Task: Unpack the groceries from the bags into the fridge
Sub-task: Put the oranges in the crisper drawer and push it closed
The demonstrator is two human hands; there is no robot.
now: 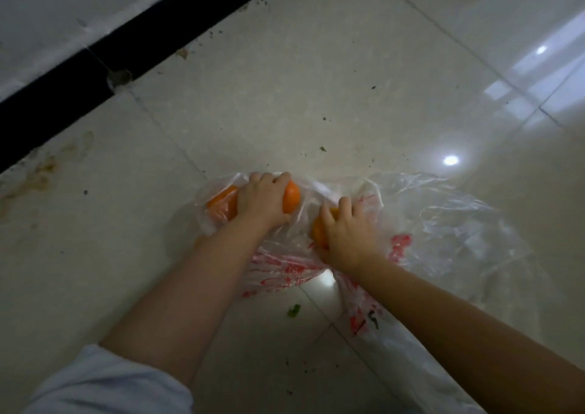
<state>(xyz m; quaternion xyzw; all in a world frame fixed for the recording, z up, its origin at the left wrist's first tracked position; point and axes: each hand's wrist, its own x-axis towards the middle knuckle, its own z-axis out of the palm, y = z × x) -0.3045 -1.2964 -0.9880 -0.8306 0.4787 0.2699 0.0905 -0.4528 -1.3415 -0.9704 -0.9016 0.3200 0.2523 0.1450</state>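
Observation:
A clear plastic bag (437,223) with red print lies crumpled on the tiled floor. My left hand (264,199) grips an orange (292,197) at the bag's left side. Another orange (221,206) lies just left of it, under the plastic. My right hand (343,234) curls round a third orange (318,233), which is mostly hidden by the fingers. Both hands reach down into the bag's opening. No fridge is in view.
Glossy beige floor tiles (285,81) with specks of dirt surround the bag. A black skirting strip (104,52) runs diagonally along the wall at the upper left. A small green scrap (293,309) lies on the floor between my forearms.

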